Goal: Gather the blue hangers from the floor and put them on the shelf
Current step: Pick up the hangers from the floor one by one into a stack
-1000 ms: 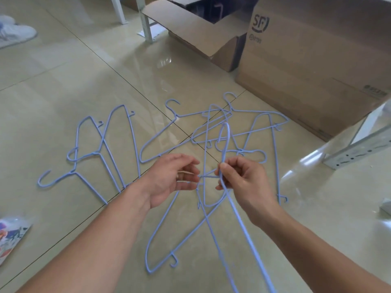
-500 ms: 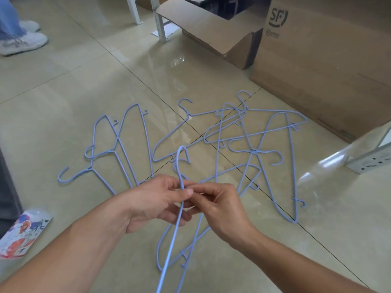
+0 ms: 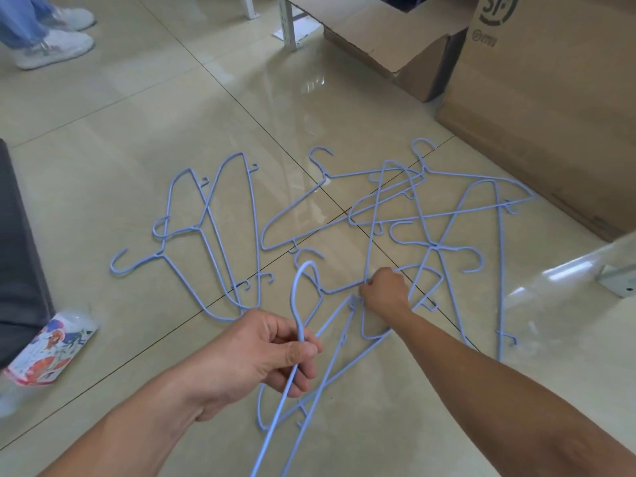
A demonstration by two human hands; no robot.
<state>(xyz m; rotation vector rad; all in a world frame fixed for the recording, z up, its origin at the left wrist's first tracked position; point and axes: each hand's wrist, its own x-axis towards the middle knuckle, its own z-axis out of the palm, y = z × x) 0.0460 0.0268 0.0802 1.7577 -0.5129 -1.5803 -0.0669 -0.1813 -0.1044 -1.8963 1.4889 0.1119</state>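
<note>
my left hand [image 3: 261, 356] is clenched on one blue hanger [image 3: 298, 325], its hook poking up past my fingers [image 3: 303, 349]. my right hand [image 3: 385, 290] has reached far out and is closing on the wire of another in the tangled pile [image 3: 423, 215] on the floor [image 3: 137, 132]; whether the grip is complete i cannot tell. the wires cross and hook each other, so i judge a pull could drag neighbours along or snag. two more [image 3: 206, 235] lie apart at left.
</note>
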